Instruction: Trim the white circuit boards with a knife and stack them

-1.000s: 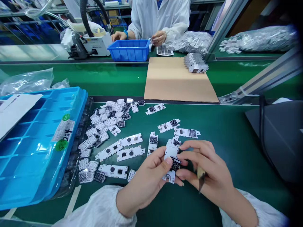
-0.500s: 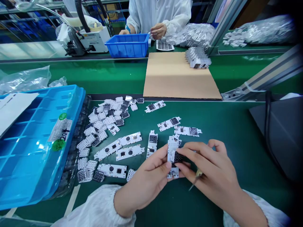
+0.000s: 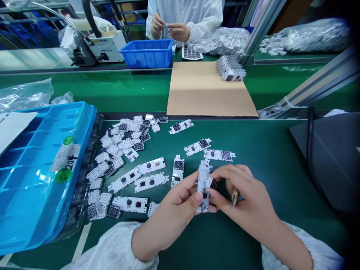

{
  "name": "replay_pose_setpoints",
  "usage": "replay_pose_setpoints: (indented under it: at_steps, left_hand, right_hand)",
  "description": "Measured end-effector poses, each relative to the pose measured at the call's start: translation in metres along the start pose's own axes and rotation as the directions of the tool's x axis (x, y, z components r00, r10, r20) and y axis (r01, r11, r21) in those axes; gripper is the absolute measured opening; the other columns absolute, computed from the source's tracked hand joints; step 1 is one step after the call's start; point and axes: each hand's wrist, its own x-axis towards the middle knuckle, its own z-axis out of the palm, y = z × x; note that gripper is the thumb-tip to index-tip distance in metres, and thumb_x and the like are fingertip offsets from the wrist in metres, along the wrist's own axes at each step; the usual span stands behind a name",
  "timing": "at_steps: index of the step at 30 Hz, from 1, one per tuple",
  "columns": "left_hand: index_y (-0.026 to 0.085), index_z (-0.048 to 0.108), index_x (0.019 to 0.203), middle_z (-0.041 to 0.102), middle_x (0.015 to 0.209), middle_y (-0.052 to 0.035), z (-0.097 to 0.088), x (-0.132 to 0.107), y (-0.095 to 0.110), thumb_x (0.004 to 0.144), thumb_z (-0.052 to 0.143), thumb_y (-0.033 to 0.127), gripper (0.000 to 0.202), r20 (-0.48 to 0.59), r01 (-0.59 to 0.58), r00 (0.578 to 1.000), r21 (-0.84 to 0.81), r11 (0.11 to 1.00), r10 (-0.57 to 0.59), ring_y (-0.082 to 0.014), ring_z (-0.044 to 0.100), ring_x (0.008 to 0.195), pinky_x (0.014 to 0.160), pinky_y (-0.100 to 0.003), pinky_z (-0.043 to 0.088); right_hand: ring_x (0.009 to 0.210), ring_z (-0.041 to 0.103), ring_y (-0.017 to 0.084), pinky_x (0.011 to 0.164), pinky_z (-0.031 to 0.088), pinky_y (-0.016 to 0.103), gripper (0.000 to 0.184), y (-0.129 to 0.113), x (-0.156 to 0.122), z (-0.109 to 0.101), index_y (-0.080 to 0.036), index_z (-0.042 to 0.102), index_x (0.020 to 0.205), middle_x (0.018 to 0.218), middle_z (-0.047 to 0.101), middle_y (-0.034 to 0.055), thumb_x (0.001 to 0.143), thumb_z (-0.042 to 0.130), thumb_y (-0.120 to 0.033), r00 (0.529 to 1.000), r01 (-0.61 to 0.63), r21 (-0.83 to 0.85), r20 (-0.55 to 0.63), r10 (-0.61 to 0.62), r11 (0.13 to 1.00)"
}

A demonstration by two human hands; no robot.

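Note:
My left hand (image 3: 174,213) is closed on a white circuit board (image 3: 203,180), held upright between thumb and fingers. At the board's right side, the thumb and fingertips of my right hand (image 3: 247,191) pinch a small digit display module (image 3: 209,182), white with a black face, now turned partly edge-on. A thin pointed tool (image 3: 234,197) with a brownish tip is tucked in the same hand; its other end is hidden. Left of my hands lie several bare circuit boards (image 3: 152,182) and a heap of loose display modules (image 3: 118,140). Behind the held board lie boards with displays (image 3: 197,147).
A blue compartment tray (image 3: 36,168) stands on the left. Cardboard (image 3: 208,93) lies beyond the table edge, carrying a stack of boards (image 3: 230,68). Across from me a person in white handles something small behind a blue bin (image 3: 147,54). A dark panel (image 3: 329,157) stands right.
My right fingers have tilted the display module, so its black face shows less. The pointed tool has swung more upright. The co-worker's hands have come up together. The view has shifted slightly.

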Motion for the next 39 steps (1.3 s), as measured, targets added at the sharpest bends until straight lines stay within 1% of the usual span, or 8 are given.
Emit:
replay_pose_setpoints:
  at_steps: [8, 15, 18, 21, 29, 32, 37, 39]
  left_hand:
    - [0.027, 0.060, 0.119, 0.064, 0.100, -0.0043, -0.003, 0.000, 0.000, 0.089, 0.051, 0.017, 0.033, 0.051, 0.007, 0.999, -0.114, 0.993, -0.001, -0.0092, 0.060, 0.081, 0.075, -0.022, 0.049]
    - [0.015, 0.059, 0.117, 0.065, 0.084, -0.0068, -0.009, 0.001, 0.001, 0.089, 0.052, 0.018, 0.029, 0.050, 0.152, 0.988, -0.201, 0.968, -0.145, -0.0119, 0.064, 0.074, 0.068, -0.023, 0.050]
    - [0.014, 0.060, 0.115, 0.066, 0.081, -0.0070, -0.013, 0.002, 0.002, 0.088, 0.053, 0.021, 0.029, 0.063, 0.170, 0.985, -0.148, 0.974, -0.162, -0.0113, 0.064, 0.072, 0.066, -0.021, 0.049]
    - [0.015, 0.061, 0.116, 0.066, 0.085, -0.0083, -0.015, 0.002, 0.004, 0.088, 0.054, 0.022, 0.030, 0.080, 0.222, 0.973, -0.069, 0.973, -0.216, -0.0124, 0.065, 0.073, 0.065, -0.020, 0.050]
    - [0.016, 0.060, 0.119, 0.068, 0.093, -0.0112, -0.018, 0.003, 0.009, 0.089, 0.051, 0.022, 0.032, 0.141, 0.279, 0.951, 0.005, 0.960, -0.277, -0.0112, 0.067, 0.068, 0.060, -0.016, 0.051]
    - [0.014, 0.059, 0.120, 0.068, 0.091, -0.0117, -0.019, 0.004, 0.008, 0.089, 0.051, 0.022, 0.033, 0.131, 0.293, 0.948, 0.001, 0.956, -0.291, -0.0120, 0.067, 0.067, 0.058, -0.017, 0.052]
    - [0.015, 0.058, 0.120, 0.066, 0.092, -0.0101, -0.020, 0.006, 0.004, 0.088, 0.053, 0.020, 0.033, 0.153, 0.273, 0.953, -0.057, 0.960, -0.262, -0.0158, 0.069, 0.076, 0.066, -0.021, 0.054]
    - [0.014, 0.059, 0.118, 0.066, 0.094, -0.0110, -0.020, 0.006, 0.003, 0.087, 0.053, 0.019, 0.032, 0.164, 0.265, 0.954, -0.070, 0.962, -0.251, -0.0164, 0.069, 0.077, 0.066, -0.021, 0.054]
  right_hand:
    - [0.047, 0.044, 0.009, 0.058, 0.036, 0.028, 0.009, -0.003, 0.002, -0.004, -0.022, 0.049, 0.087, 0.056, 0.046, -0.0068, 0.083, 0.057, -0.024, 0.999, -0.038, 0.073, -0.033, 0.040, 0.997]
    - [0.062, 0.047, 0.008, 0.067, 0.026, 0.031, 0.015, 0.004, 0.004, -0.012, -0.026, 0.056, 0.101, 0.072, 0.056, -0.0050, 0.090, 0.052, -0.018, 0.972, 0.111, 0.137, 0.192, -0.136, 0.984]
    - [0.064, 0.043, 0.008, 0.067, 0.025, 0.030, 0.036, 0.008, 0.005, -0.021, -0.029, 0.051, 0.118, 0.075, 0.055, -0.0053, 0.088, 0.048, -0.009, 0.923, 0.105, 0.176, 0.348, -0.162, 0.979]
    - [0.061, 0.039, 0.008, 0.066, 0.025, 0.029, 0.058, 0.011, 0.006, -0.030, -0.033, 0.042, 0.129, 0.075, 0.054, -0.0064, 0.083, 0.042, 0.002, 0.831, 0.084, 0.201, 0.526, -0.180, 0.976]
    - [0.056, 0.031, 0.009, 0.063, 0.023, 0.028, 0.049, 0.008, 0.013, -0.039, -0.034, 0.050, 0.118, 0.070, 0.047, -0.0073, 0.084, 0.037, -0.001, 0.734, 0.105, 0.213, 0.642, -0.220, 0.971]
    - [0.057, 0.030, 0.010, 0.063, 0.022, 0.028, 0.046, 0.010, 0.012, -0.039, -0.035, 0.049, 0.119, 0.074, 0.051, -0.0074, 0.086, 0.040, -0.004, 0.751, 0.105, 0.184, 0.630, -0.199, 0.977]
    - [0.058, 0.030, 0.010, 0.064, 0.024, 0.028, 0.027, 0.011, 0.008, -0.038, -0.034, 0.054, 0.110, 0.071, 0.049, -0.0061, 0.091, 0.046, -0.016, 0.845, 0.126, 0.141, 0.503, -0.181, 0.982]
    - [0.057, 0.030, 0.010, 0.063, 0.024, 0.028, 0.027, 0.010, 0.008, -0.038, -0.034, 0.055, 0.109, 0.071, 0.047, -0.0054, 0.091, 0.046, -0.015, 0.841, 0.127, 0.130, 0.511, -0.176, 0.983]
